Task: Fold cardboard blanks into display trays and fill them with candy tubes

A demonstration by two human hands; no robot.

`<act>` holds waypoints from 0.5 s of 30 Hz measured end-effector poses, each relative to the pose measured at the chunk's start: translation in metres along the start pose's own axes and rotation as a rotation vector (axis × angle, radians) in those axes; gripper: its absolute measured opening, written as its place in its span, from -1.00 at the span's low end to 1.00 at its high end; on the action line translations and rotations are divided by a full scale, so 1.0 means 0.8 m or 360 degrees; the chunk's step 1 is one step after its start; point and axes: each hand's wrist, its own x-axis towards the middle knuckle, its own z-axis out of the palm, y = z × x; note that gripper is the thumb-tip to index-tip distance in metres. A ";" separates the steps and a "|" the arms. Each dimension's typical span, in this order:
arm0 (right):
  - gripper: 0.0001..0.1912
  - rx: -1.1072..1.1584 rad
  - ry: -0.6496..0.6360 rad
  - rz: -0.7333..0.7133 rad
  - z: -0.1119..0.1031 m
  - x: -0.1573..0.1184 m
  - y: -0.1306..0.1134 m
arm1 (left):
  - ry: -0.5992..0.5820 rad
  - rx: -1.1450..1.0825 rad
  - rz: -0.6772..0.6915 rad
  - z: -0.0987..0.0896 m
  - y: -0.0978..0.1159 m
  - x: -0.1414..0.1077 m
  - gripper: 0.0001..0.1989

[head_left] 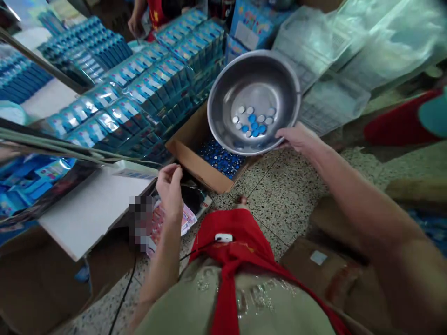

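A round metal basin [228,83] is tilted toward me, with several small blue and silver caps [254,125] lying in its bottom. My right hand [296,137] grips its lower right rim, thumb over the edge. Below the basin stands an open cardboard box [197,165] holding many more blue and silver caps [223,158]. My left hand [170,186] hovers left of this box, by the corner of a white board [101,204]. Its fingers are curled together; whether anything small is between them cannot be seen.
Rows of blue packaged boxes [139,88] are stacked at the left and back. Clear plastic crates [324,93] stand at the right. Closed cartons [321,265] sit on the speckled floor [265,186]. Another person's hand [134,25] shows at the top. A black cable [122,298] trails lower left.
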 end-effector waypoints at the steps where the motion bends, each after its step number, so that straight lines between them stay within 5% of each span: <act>1: -0.64 -0.0242 -0.0077 -0.0020 0.012 0.038 -0.009 | 0.0015 0.0069 0.0087 0.021 0.003 0.015 -0.52; 6: -0.43 -0.1954 -0.0605 -0.0680 0.095 0.215 -0.033 | -0.0036 0.0431 0.0116 0.126 -0.014 0.087 -0.25; 10: -0.20 -0.2149 -0.0958 -0.0989 0.145 0.295 -0.017 | 0.0331 0.0809 -0.0028 0.184 -0.024 0.086 -0.34; 15: -0.02 -0.2249 -0.1350 -0.1349 0.138 0.319 0.010 | 0.0670 0.1167 -0.0234 0.211 -0.019 0.009 -0.22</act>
